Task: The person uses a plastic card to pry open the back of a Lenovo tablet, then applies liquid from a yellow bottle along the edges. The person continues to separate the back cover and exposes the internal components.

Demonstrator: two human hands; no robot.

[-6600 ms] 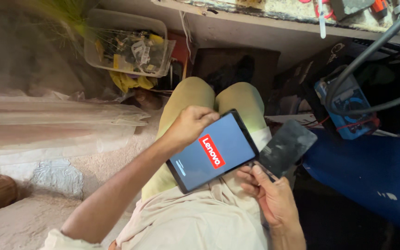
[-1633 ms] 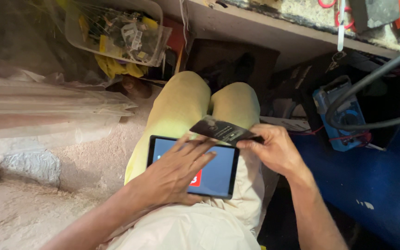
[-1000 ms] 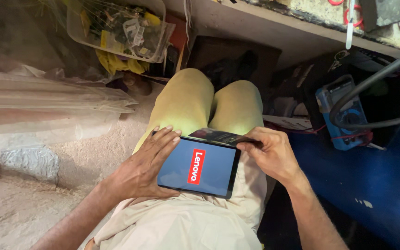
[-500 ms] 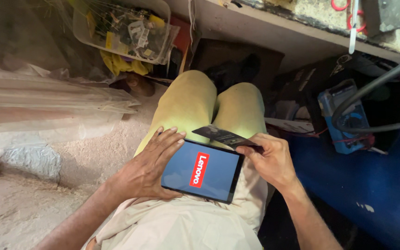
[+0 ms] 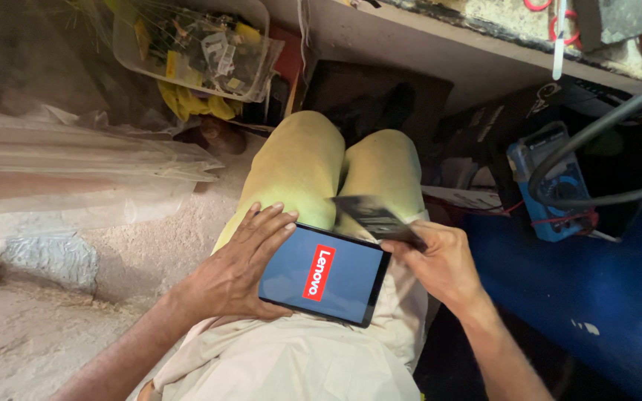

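Across the seated person's lap lies a dark tablet (image 5: 326,274), screen lit blue. Left hand (image 5: 241,267) grips its left edge, fingers spread. Right hand (image 5: 440,264) pinches a blurred dark flat panel (image 5: 374,217) above the tablet's top-right corner.

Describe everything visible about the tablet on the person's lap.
The tablet is a thin dark slab with rounded corners and a black bezel. Its screen is lit blue-grey with a red logo block at the centre. It lies face up, slightly skewed, across the lap. The left hand grips its left edge; the right hand, holding a dark flat panel, is at its upper right corner.
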